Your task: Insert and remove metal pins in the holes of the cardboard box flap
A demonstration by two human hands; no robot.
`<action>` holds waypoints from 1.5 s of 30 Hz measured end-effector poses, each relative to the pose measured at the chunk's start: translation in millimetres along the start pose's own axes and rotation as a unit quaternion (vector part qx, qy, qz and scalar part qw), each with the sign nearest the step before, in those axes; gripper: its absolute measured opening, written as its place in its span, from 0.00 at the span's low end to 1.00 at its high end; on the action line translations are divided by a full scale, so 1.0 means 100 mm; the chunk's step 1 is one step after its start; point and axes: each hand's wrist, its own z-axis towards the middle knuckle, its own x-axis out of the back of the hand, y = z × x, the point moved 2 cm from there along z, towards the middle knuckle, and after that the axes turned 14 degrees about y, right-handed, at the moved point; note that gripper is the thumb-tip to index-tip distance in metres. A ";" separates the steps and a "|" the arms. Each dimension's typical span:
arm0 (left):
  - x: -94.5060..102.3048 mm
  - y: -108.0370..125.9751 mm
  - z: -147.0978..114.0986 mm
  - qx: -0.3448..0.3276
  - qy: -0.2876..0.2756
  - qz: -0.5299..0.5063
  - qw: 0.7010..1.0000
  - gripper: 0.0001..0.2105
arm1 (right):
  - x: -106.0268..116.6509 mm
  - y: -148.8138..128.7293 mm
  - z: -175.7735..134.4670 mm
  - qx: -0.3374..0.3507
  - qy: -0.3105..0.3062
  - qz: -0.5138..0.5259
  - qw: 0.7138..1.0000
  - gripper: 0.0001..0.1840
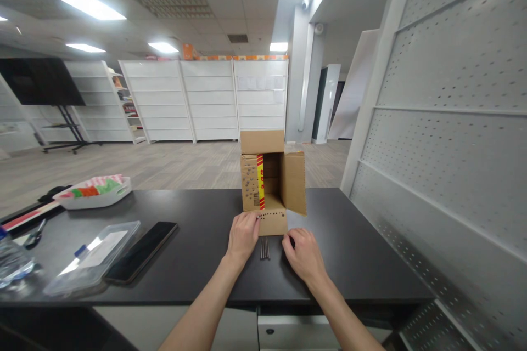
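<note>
An open cardboard box (pixel 294 184) lies on the dark table with its opening facing me and its flaps spread. A row of small dark dots or holes runs across its lower flap (pixel 274 226). The left flap also carries many round marks and a yellow and red tape strip. My left hand (pixel 244 237) is closed in a pinch at the lower flap's left edge; whatever its fingertips hold is too small to name. Beside the flap's right corner, my right hand (pixel 304 253) rests with curled fingers, their inside hidden. Several thin metal screws or nails (pixel 264 249) lie between the hands.
Left on the table (pixel 197 274) are a black phone (pixel 142 252), a clear plastic case (pixel 96 258), a white basket (pixel 96 197) with colourful contents, scissors (pixel 36 235) and a clear bottle (pixel 14 263). A perforated white panel (pixel 444 120) stands along the right side.
</note>
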 end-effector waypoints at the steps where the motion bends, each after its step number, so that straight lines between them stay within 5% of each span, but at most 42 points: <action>1: 0.00 0.00 0.00 0.002 0.002 -0.001 1.000 0.09 | 0.00 0.00 0.00 -0.001 -0.001 0.000 1.000 0.14; 20: -0.02 0.01 0.07 0.045 -0.039 0.051 0.997 0.07 | 0.00 0.00 0.01 -0.010 -0.003 0.002 1.000 0.13; 45: 0.06 0.01 0.03 0.026 0.021 0.004 0.999 0.06 | -0.03 0.02 0.00 -0.006 -0.004 0.004 1.000 0.14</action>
